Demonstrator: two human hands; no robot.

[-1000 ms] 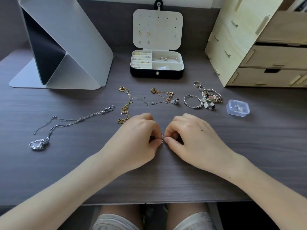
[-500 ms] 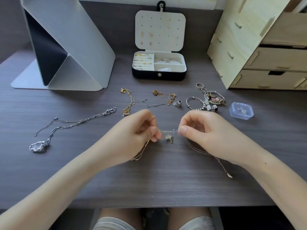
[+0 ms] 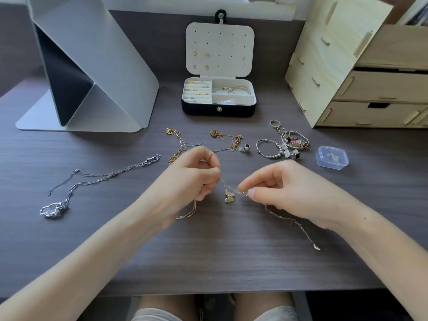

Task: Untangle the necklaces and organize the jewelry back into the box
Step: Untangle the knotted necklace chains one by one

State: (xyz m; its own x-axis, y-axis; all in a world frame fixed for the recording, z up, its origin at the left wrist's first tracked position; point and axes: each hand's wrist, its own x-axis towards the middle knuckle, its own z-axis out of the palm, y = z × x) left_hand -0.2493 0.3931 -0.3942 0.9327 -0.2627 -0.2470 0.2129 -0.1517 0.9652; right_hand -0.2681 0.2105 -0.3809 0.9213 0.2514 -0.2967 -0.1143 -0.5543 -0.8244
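Left hand [image 3: 192, 181] and right hand [image 3: 284, 188] each pinch the gold necklace [image 3: 229, 196], its short span running left to right between them, tails trailing under both palms, the open jewelry box [image 3: 218, 111] well beyond.

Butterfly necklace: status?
Butterfly necklace pinched by left hand and right hand, pendant between them. Jewelry box open. Loose jewelry lies between hands and box.

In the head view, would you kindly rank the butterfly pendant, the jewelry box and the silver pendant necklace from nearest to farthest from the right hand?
1. Butterfly pendant, just left, on the chain the right hand pinches.
2. Jewelry box, open, farther back, centre.
3. Silver pendant necklace, far left.
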